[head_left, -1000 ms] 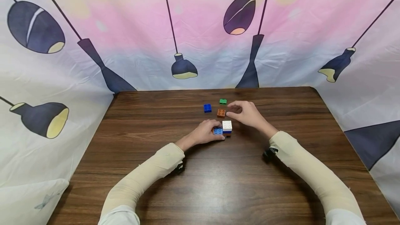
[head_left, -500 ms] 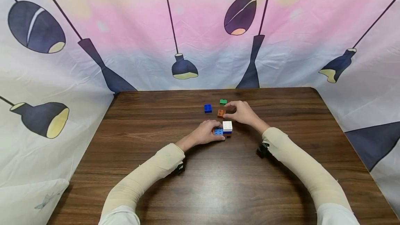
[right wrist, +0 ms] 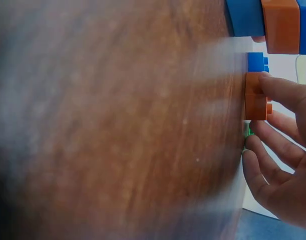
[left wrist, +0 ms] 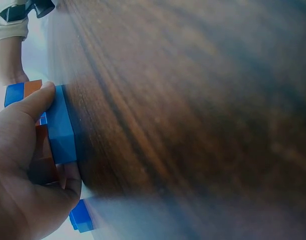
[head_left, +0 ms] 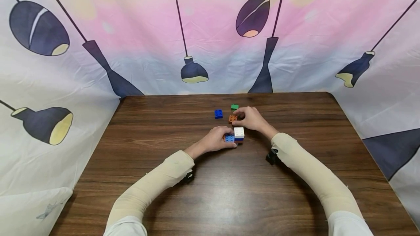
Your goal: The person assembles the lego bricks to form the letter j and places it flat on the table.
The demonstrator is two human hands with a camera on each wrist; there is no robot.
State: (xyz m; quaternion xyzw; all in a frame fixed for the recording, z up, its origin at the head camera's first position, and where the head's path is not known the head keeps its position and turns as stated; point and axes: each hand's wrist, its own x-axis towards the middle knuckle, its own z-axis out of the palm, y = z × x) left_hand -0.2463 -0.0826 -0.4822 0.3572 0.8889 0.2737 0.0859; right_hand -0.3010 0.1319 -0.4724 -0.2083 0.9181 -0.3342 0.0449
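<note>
My left hand point(head_left: 214, 139) grips a small assembly of building bricks, thumb on its near side and fingers round its far side. A light blue brick point(head_left: 229, 138) shows on its left; a white brick point(head_left: 239, 132) tops its right part over a dark blue layer. In the left wrist view a long blue brick point(left wrist: 61, 127) forms the base, with an orange-brown brick point(left wrist: 42, 157) on it. Just beyond the assembly, my right hand point(head_left: 252, 119) pinches a loose orange brick point(head_left: 232, 119) between thumb and finger; it stands on the table.
A dark blue brick point(head_left: 218, 114) lies left of the orange one, and a green brick point(head_left: 234, 107) sits behind it, near the right fingers. The wooden table point(head_left: 157, 119) ends at a printed cloth backdrop point(head_left: 147, 65).
My right hand has moved left to the orange brick, its thumb and finger now on it. The left hand and its assembly stay in place.
</note>
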